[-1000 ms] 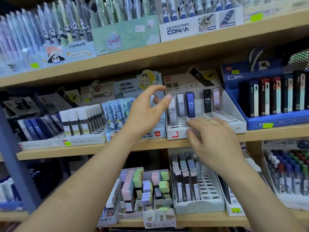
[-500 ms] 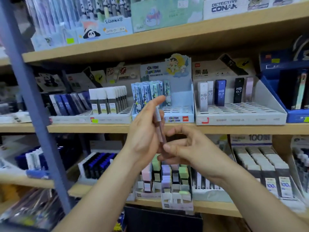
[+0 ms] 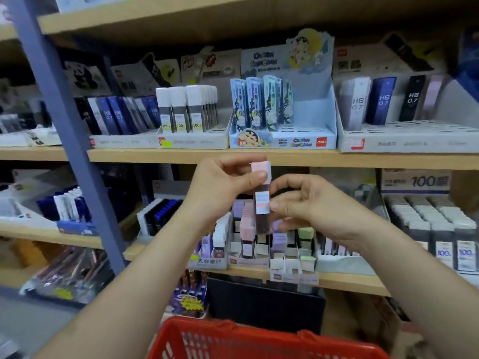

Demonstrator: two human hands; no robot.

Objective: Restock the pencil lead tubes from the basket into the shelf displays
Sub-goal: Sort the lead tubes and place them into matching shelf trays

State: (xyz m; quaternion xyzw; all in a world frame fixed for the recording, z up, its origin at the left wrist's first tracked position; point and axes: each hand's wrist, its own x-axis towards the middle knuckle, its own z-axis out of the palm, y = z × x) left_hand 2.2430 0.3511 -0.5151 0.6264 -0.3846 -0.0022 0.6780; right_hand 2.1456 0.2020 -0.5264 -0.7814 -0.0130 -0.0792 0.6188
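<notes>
A pink-capped pencil lead tube (image 3: 261,200) with a dark body and white label stands upright in front of the lower shelf. My left hand (image 3: 223,187) pinches its pink cap with thumb and fingers. My right hand (image 3: 303,206) pinches its labelled middle from the right. Directly behind the tube sits a display (image 3: 259,260) of pastel pink, purple and green lead tubes. The red basket (image 3: 233,338) is at the bottom of the view below my arms; what it holds is hidden.
The upper shelf carries a white-capped tube display (image 3: 189,110), a blue cartoon display (image 3: 282,141) and an HB 0.7 display (image 3: 404,138). A blue metal upright (image 3: 64,120) crosses the left. A grey "100" tube display (image 3: 435,237) fills the lower right.
My view dropped from the upper shelves to the lower one. My hands came down from the HB 0.7 display and now hold a pink-capped tube between them; the red basket came into view.
</notes>
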